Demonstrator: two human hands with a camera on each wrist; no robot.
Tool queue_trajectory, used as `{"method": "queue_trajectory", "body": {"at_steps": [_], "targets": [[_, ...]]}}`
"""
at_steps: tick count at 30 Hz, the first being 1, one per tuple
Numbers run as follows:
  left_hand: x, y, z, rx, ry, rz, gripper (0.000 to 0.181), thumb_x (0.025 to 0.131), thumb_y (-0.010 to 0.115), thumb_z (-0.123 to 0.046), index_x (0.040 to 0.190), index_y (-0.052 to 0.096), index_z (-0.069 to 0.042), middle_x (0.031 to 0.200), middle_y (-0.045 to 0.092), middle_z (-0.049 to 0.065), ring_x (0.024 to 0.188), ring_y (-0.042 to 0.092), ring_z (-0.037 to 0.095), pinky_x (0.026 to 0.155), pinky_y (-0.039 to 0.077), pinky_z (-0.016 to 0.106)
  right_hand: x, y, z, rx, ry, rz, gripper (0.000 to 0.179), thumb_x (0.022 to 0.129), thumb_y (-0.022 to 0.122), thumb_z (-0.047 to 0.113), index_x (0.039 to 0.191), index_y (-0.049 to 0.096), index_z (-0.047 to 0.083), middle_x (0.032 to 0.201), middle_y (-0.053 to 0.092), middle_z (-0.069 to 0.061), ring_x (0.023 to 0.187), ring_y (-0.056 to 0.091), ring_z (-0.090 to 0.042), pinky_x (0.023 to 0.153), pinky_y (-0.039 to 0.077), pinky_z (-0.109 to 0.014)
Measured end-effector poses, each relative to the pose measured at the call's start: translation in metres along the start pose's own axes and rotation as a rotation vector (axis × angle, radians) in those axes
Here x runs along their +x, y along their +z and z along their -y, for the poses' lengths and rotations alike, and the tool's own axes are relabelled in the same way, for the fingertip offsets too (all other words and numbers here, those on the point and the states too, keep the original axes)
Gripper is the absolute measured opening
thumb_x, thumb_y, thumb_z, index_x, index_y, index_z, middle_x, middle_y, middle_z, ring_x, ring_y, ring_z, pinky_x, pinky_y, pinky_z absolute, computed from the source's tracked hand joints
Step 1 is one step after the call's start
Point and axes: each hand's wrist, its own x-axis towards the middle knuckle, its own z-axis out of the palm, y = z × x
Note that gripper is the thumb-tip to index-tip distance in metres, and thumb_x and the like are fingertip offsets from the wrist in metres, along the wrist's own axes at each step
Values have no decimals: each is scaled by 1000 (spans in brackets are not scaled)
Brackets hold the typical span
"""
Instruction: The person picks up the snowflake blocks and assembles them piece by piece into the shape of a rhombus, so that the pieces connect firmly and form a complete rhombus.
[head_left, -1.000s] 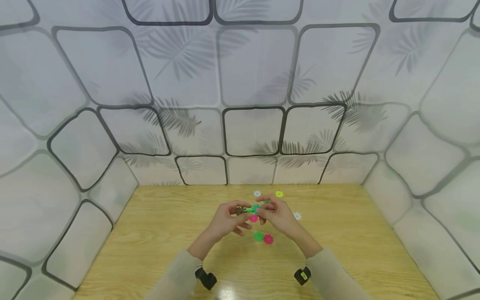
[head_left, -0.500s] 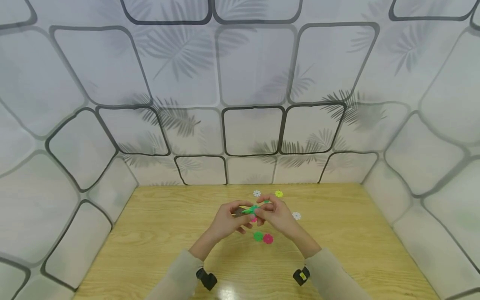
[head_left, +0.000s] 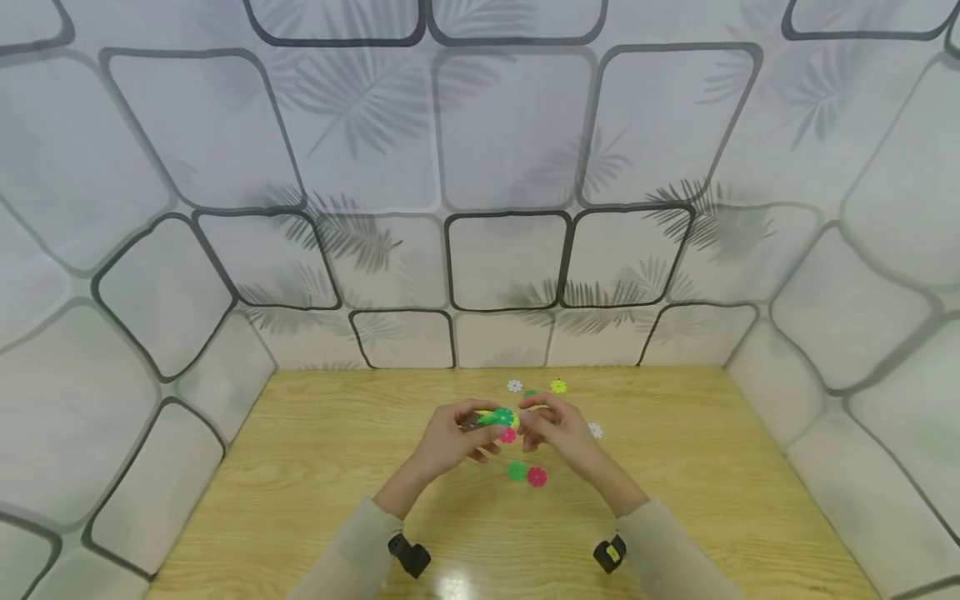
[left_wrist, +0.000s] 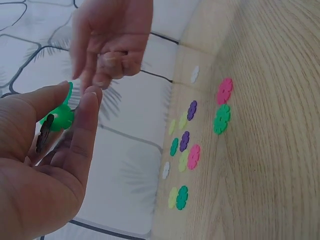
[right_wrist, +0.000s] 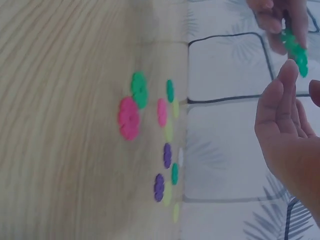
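My left hand (head_left: pixel 442 442) pinches a small cluster of interlocking flower-shaped plastic discs above the table. In the left wrist view a bright green disc (left_wrist: pixel 62 119) and a dark brown disc (left_wrist: pixel 45 133) of this cluster show between thumb and fingers; the fingers partly hide the rest. Just right of the cluster is my right hand (head_left: pixel 558 429), apart from it, its fingers loosely bent. The right wrist view shows a gap between its fingers (right_wrist: pixel 280 107) and thumb, with no disc seen there. The green cluster (right_wrist: pixel 295 50) appears beyond those fingertips.
Loose discs lie on the wooden table (head_left: pixel 337 500): a green one (head_left: pixel 517 472) beside a pink one (head_left: pixel 537 477) nearer me, a white one (head_left: pixel 514 386) and a yellow one (head_left: pixel 558 387) farther back. Purple discs (left_wrist: pixel 185 141) also lie there. A patterned wall covering (head_left: pixel 502 258) encloses the table.
My right hand has let go of the green disc and drawn slightly to the right. The disc cluster has turned a little and stays in my left hand.
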Motion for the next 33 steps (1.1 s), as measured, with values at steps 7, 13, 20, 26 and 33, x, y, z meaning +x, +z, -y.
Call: {"method": "queue_trajectory", "body": {"at_steps": [7,13,20,26,33], "targets": [[0,-4,0,14,-7,-7,44,98,78,-21,138,67,-6,105,74,30,86,80,32,69,68,45,-3,-13,-26,-116,41,-12,31,107,62,17,127,62,-7,102,72,-27,77,71,-28,71,63,-37],[0,-5,-2,16,-5,-12,42,98,77,-21,137,68,-6,105,73,32,85,80,32,69,68,49,-8,-21,-50,-228,97,36,36,105,66,18,132,63,-6,113,71,-26,87,68,-27,69,59,-29],[1,-7,-4,13,-16,-10,41,99,76,-19,137,68,-8,109,72,33,85,80,31,71,67,52,-13,-23,-73,-363,63,72,32,99,74,21,124,71,2,110,73,-10,93,64,-14,76,57,-23],[2,-8,-3,25,-20,-15,40,100,75,-19,138,68,-9,111,72,32,85,80,28,71,67,51,-14,-25,-86,-436,26,77,30,96,75,20,122,73,4,110,75,-5,96,63,-9,84,55,-22],[2,-8,-2,32,-31,-25,40,100,75,-19,139,67,-9,112,75,27,82,80,24,76,64,63,-16,-25,-94,-462,78,80,35,92,79,22,122,74,6,108,73,-2,94,62,-10,81,55,-21]]}}
